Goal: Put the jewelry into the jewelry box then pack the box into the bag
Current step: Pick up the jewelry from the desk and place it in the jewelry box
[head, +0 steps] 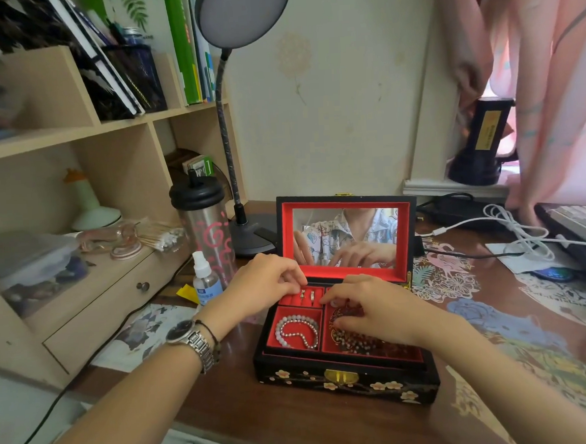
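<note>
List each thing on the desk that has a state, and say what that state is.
Jewelry box: lid open, mirror upright.
Pearl bracelet: lying in the front-left compartment.
Rings: seated in the ring slots.
Tumbler: lid on.
Spray bottle: upright.
Left hand: fingertips at the ring slots.
Right hand: resting over the right compartment.

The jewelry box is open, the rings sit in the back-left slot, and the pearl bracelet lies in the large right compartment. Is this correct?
Not quite. The head view shows the pearl bracelet in the front-left compartment of the jewelry box, not the large right one. The box is open, and the rings sit in the back-left slot.
</note>
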`<state>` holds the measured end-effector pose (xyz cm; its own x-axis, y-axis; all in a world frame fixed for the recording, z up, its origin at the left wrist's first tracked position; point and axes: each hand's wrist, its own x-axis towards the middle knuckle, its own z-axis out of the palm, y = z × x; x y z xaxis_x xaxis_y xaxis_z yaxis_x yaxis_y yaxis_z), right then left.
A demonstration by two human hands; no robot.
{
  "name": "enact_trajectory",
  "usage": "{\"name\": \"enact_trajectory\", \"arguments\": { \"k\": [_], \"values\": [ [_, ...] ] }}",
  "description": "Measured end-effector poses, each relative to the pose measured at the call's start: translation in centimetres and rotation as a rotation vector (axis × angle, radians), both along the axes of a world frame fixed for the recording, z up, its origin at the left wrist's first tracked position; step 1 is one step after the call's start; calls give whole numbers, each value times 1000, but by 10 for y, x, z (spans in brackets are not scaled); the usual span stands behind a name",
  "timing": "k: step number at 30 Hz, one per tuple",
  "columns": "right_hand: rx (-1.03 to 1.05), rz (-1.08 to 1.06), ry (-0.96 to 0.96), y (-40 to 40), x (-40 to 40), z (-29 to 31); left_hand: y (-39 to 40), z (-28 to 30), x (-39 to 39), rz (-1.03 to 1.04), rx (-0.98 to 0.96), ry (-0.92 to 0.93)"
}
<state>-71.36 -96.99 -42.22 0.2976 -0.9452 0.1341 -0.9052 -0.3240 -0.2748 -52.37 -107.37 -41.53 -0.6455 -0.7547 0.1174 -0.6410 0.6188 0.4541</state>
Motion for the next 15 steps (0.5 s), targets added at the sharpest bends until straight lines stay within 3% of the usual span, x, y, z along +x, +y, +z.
{"name": "enact_trajectory", "arguments": {
  "k": [8, 15],
  "values": [
    [1, 5, 13, -1, 0, 0, 8, 5, 2, -39, -66, -29],
    [-4, 9, 14, 0, 1, 0, 12, 4, 3, -70, -189, -176]
  ]
}}
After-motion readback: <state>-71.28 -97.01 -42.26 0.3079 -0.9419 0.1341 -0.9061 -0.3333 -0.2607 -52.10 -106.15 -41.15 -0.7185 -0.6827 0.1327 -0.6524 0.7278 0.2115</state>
